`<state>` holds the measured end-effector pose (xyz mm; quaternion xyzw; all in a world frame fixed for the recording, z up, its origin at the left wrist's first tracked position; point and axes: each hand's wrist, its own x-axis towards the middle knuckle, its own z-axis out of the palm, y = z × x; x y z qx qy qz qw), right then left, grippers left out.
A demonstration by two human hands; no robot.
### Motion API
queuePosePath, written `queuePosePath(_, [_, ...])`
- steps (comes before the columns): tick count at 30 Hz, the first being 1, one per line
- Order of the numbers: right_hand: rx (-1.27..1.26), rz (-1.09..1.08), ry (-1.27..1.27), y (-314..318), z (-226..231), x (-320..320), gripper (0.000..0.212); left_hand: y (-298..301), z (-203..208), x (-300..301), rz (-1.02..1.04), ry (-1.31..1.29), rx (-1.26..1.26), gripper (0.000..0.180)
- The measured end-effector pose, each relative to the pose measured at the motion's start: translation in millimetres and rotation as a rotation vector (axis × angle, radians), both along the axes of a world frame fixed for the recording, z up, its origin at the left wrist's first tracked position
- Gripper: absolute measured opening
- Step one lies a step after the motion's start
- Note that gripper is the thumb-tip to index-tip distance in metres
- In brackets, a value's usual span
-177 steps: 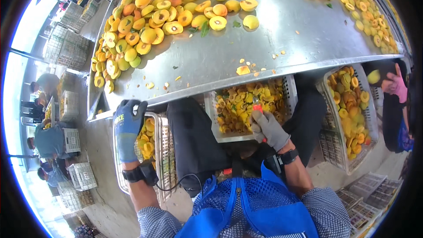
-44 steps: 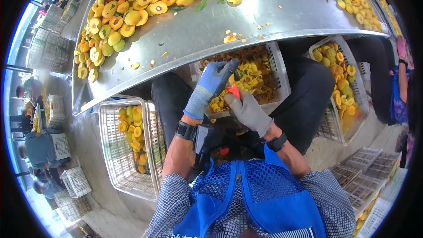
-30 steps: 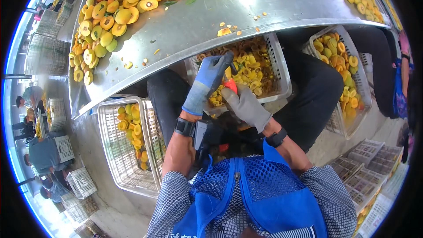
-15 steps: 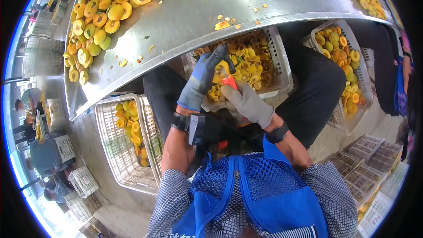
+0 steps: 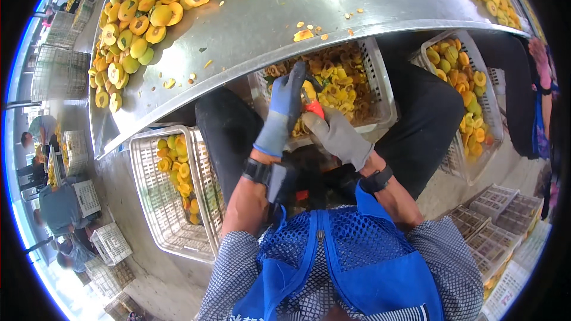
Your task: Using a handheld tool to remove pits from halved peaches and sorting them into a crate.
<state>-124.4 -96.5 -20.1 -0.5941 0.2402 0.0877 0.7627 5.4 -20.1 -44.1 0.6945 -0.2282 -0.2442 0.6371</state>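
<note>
My left hand (image 5: 285,102), in a blue-grey glove with dark fingers, is closed around a yellow peach half (image 5: 308,90). My right hand (image 5: 339,137), in a pale grey glove, grips a red-handled tool (image 5: 313,108) against the fruit; its working end is hidden. Both hands are above a white crate (image 5: 386,83) between my knees. Yellow peach scraps (image 5: 336,83) and brownish pit pieces lie inside that crate.
A steel table (image 5: 250,30) curves ahead, with a heap of peach halves (image 5: 156,15) at its left. White crates with peaches stand at my left (image 5: 156,202) and right (image 5: 492,116). A co-worker's hand (image 5: 539,59) shows at the far right.
My left hand has turned more upright, its wrist shifting slightly right and lower, with the peach half still in it. The right hand keeps the tool at the fruit.
</note>
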Motion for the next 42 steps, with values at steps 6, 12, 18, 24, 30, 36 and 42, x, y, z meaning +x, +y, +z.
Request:
queuePosePath(6, [-0.323,0.049,-0.090,2,-6,-1,0.034,6,-4,11,-0.117,0.528,-0.015,0.053])
queuePosePath(12, [-0.465,0.051,-0.131,0,-22,-3,0.034,3,-13,1,0.029,0.747,-0.165,0.049])
queuePosePath(18, [-0.581,-0.040,-0.263,7,-13,-3,0.034,2,-25,1,0.074,0.785,-0.299,0.048])
queuePosePath(24, [-0.539,-0.062,-0.190,-11,-19,2,0.034,-7,-14,-8,0.192,0.732,-0.265,0.044])
queuePosePath(30, [-0.487,-0.123,-0.083,-9,-18,-1,0.033,-10,-25,-11,0.170,0.650,-0.364,0.029])
queuePosePath(36, [-0.504,-0.106,-0.096,-9,-22,-3,0.031,-7,-36,-14,0.163,0.204,-0.247,0.020])
queuePosePath(42, [-0.504,-0.125,-0.056,-9,-23,-3,0.029,-7,-18,-14,0.074,0.182,-0.163,0.026])
